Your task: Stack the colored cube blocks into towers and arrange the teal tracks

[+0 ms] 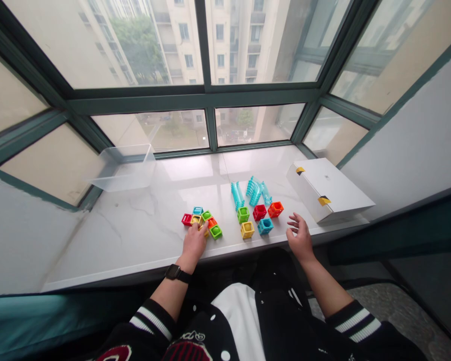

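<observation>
My left hand [194, 243] is over a cluster of hollow plastic toy blocks, its fingers and thumb closed on a yellow block [204, 231] that they partly cover. Around it sit a red block [187, 219], a blue block [198, 210], another yellow block [196, 219], an orange block [212, 222] and two green blocks [215, 231]. My right hand [299, 236] hovers by the sill's front edge, loosely curled with fingers apart and nothing in it. Nearest it are an orange-red block [275, 209], a blue block [265, 226] and a dark red block [259, 212].
A green block [243, 214] and a yellow block [247, 230] stand mid-sill. Behind them lie translucent turquoise track pieces [254, 191]. A clear plastic bin [130, 175] stands at the left, a white box [332, 188] at the right. Windows border the marble sill [135, 245].
</observation>
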Available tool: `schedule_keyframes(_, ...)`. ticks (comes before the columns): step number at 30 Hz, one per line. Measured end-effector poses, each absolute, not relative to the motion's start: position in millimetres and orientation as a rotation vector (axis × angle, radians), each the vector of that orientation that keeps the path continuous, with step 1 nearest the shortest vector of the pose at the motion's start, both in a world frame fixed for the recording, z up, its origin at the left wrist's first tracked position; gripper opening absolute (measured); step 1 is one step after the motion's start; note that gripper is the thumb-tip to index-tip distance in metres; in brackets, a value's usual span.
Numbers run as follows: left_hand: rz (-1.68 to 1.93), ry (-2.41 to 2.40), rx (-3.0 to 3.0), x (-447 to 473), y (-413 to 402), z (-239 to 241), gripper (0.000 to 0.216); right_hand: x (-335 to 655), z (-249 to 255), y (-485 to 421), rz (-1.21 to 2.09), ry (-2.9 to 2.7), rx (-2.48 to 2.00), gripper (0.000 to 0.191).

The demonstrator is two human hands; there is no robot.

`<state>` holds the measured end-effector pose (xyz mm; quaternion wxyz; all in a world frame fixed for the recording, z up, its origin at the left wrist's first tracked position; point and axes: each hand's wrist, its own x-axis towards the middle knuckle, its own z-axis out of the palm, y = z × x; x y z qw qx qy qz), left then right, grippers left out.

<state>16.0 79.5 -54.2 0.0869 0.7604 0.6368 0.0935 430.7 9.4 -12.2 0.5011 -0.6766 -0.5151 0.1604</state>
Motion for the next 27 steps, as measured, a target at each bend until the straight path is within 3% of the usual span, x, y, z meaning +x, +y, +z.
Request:
schedule_keyframes(9, 0.314, 1.865, 2.206, 1, 64, -38, 0.078, 432, -8, 10, 0.409, -1.216, -1.606, 0.063)
schedule_keyframes(18, 0.972, 1.576, 1.407, -16, 29, -11, 0.056, 411, 21, 10, 0.363, -1.241, -1.475, 0.051)
schedule_keyframes(24, 1.116, 1.287, 1.162, 17, 12, 27, 0.060, 355, 55, 12, 0.445, -1.498, -1.236, 0.038)
schedule_keyframes(27, 1.095, 1.162, 1.074, 40, 5, 46, 0.055, 321, 66, 12, 0.599, -1.734, -1.053, 0.046)
